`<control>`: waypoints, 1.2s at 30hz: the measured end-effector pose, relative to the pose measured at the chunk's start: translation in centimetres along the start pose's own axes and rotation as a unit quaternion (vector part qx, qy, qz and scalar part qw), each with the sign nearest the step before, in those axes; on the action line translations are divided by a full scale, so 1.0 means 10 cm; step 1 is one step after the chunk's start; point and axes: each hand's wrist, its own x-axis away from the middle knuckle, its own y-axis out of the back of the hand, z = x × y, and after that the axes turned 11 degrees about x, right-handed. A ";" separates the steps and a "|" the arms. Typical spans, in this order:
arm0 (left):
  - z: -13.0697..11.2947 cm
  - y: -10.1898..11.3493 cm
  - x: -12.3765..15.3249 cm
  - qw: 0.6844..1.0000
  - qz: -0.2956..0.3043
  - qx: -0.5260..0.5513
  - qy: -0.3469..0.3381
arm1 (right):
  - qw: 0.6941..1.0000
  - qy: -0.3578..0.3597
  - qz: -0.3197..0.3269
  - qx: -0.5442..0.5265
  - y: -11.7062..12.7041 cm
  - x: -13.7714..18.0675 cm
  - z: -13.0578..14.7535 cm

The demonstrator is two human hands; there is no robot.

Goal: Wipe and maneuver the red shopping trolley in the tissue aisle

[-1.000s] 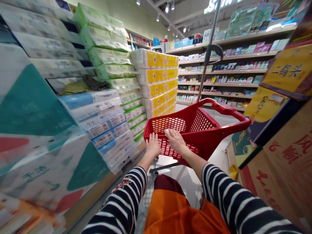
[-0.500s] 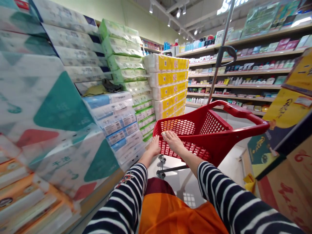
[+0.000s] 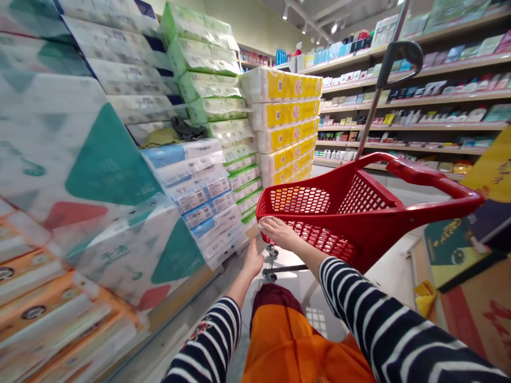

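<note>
A red plastic shopping cart [image 3: 383,215] with mesh sides stands in front of me, its handle toward the right. My right hand [image 3: 281,233] lies against the cart's near left corner, fingers pressing a small white wipe [image 3: 262,225] to the rim. Most of the wipe is hidden under the fingers. My left hand [image 3: 253,259] is just below and left of that corner, apart from the cart. Its index finger points up and nothing shows in it; the other fingers are partly hidden.
Stacked tissue packs [image 3: 211,197] and yellow-and-white paper packs [image 3: 287,119] line the left side. Shelves [image 3: 419,130] of small goods fill the back. A metal pole with a dark hook [image 3: 399,61] rises behind the cart. Boxes [image 3: 451,250] stand at right. Cart wheels [image 3: 270,274] rest on the floor.
My left hand has come off the cart's corner and dropped lower. My right hand has slid with the white wipe to the corner's outer edge. The view has shifted slightly.
</note>
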 end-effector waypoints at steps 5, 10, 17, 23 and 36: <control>-0.02 0.01 0.00 0.977 -0.045 0.187 0.088 | 0.975 -0.100 0.081 -0.182 -0.26 0.30 0.26; -0.14 -0.13 0.08 0.929 -0.026 0.339 0.147 | 0.882 -0.279 0.043 -0.377 -0.13 0.34 0.40; -0.52 -0.37 0.26 0.834 0.015 0.519 0.187 | 0.877 -0.283 -0.068 -0.383 0.21 0.31 0.35; -0.67 -0.48 0.34 0.803 0.021 0.556 0.212 | 0.952 -0.254 -0.060 -0.162 0.28 0.50 0.42; -0.57 -0.23 0.24 0.878 0.033 0.406 0.251 | 1.000 -0.005 -0.004 0.000 0.16 0.52 0.21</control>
